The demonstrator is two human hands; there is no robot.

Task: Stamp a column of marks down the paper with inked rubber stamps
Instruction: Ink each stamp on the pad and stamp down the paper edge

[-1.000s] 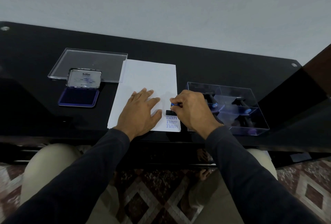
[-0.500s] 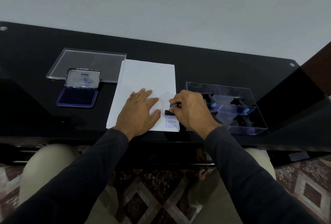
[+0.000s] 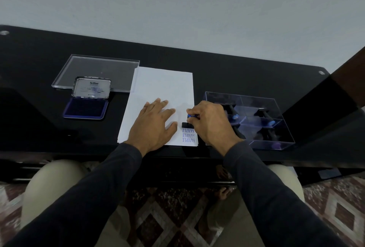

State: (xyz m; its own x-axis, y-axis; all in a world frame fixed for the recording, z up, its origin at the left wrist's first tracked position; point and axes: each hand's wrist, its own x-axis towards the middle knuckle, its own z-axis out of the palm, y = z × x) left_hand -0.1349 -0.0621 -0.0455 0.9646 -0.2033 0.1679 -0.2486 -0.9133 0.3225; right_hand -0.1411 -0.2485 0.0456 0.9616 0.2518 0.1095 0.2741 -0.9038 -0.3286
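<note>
Fingers of the right hand [image 3: 212, 123] curl round a black rubber stamp with a blue handle [image 3: 187, 124], its base pressed on the white paper sheet [image 3: 162, 88] just left of the knuckles. Blue SAMPLE marks [image 3: 188, 136] sit directly below the stamp, nearer the wrist. Beside it, the left hand [image 3: 153, 124] lies flat with fingers spread on the paper. Further left of that hand sits the open blue ink pad [image 3: 86, 108]; right of the right hand stands a clear plastic box [image 3: 276, 144].
</note>
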